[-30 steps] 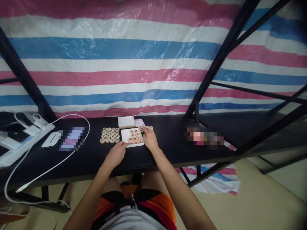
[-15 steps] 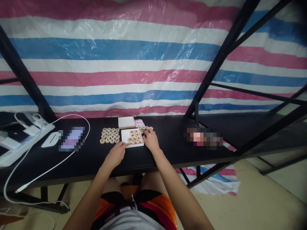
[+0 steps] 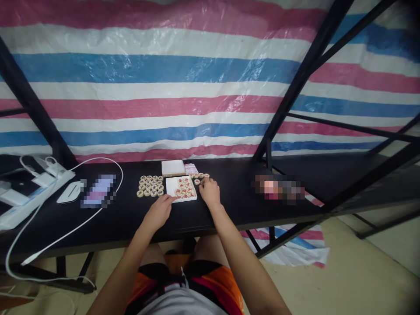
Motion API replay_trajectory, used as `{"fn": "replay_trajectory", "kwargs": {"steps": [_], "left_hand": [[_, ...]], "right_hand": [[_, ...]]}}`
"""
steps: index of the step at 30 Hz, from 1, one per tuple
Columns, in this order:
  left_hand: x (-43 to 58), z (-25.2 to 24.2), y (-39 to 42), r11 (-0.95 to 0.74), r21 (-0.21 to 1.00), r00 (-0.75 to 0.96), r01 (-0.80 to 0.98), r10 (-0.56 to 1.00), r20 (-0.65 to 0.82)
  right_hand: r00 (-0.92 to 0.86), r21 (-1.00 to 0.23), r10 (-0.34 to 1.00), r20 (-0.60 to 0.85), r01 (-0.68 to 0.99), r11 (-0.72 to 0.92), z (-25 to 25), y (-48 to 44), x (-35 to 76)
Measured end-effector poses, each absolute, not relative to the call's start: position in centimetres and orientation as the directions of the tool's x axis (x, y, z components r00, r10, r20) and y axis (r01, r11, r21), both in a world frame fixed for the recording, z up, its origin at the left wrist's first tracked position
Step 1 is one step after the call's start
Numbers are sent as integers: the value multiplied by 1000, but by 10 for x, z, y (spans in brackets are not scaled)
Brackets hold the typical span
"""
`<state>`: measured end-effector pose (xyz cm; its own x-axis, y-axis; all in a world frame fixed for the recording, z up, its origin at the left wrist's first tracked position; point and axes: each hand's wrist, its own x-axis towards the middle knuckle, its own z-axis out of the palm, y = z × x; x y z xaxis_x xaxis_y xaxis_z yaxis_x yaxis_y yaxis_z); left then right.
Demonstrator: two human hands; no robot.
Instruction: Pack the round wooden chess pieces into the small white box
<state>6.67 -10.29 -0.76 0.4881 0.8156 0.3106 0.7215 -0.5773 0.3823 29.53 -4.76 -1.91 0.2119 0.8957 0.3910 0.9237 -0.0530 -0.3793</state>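
Cream, red-marked discs (image 3: 184, 190) in white box (image 3: 171, 184), between tabletop's (image 3: 236, 192) front and rear edges: probably light, hard, best pinched by rims; left hand (image 3: 160, 210) touches box, right hand (image 3: 210, 192) curls alongside, grips unclear.

Discs (image 3: 184, 191) in box (image 3: 171, 184) on table (image 3: 236, 192), papers (image 3: 191, 168) behind.

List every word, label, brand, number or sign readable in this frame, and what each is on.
Nothing reads clearly enough to quote.
Black-marked round pieces: characters too small to read.
Red-marked round pieces in the white box: characters too small.
Loose red-marked pieces outside it: too small.
Printed paper: too blurred.
Phone-like slab: pixelated over.
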Motion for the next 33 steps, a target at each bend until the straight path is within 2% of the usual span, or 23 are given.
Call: {"fn": "replay_trajectory", "kwargs": {"steps": [4, 7, 11, 14, 16, 23, 28, 33], "left_hand": [[66, -9, -102, -581, 385, 483, 717, 812, 327], [66, -10, -102, -584, 382, 483, 717, 810, 331], [66, -9, -103, -576, 379, 486, 724, 816, 312], [66, -9, -103, -580, 372, 491, 724, 813, 313], [66, -10, -103, -582, 367, 491, 726, 812, 315], [66, -11, -102, -581, 367, 496, 727, 813, 305], [67, -7, -105, -572, 365, 493, 735, 819, 292], [68, -4, -105, -574, 362, 499, 735, 819, 284]], "right_hand": [[240, -483, 859, 453, 876, 11, -16, -47, 297], [197, -555, 796, 572, 807, 199, -11, -48, 295], [-23, -523, 749, 663, 701, 484, -3, -54, 283], [-218, -458, 740, 637, 665, 590, 1, -58, 273], [-305, -421, 746, 592, 673, 608, 2, -58, 268], [-421, -348, 785, 455, 727, 592, 3, -39, 255], [-485, -263, 742, 463, 725, 637, 0, -34, 251], [-501, -245, 731, 463, 721, 649, -2, -32, 252]]}}
